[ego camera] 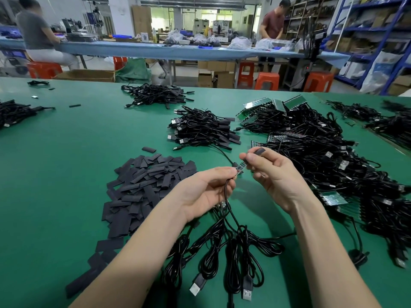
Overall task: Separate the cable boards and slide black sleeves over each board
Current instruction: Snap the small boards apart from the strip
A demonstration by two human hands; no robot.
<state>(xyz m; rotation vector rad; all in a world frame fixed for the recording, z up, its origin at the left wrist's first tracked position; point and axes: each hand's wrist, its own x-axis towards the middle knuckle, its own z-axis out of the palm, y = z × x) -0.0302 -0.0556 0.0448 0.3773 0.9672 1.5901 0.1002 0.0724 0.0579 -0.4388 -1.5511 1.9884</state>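
Note:
My left hand (206, 192) pinches one end of a small cable board (240, 168) and holds its black cable (229, 196), which hangs down to bundled USB cables (222, 252) in front of me. My right hand (271, 172) pinches the board's other end, with a black sleeve (259, 151) held between its fingers just above the board. The sleeve is not over the board. A heap of loose flat black sleeves (144, 187) lies to the left of my left hand.
On the green table (66, 152) lie several piles of black cables: sleeved ones (204, 130) behind my hands, unseparated board strips with cables (311, 141) at the right, another pile (155, 94) further back. Other people work at a far bench.

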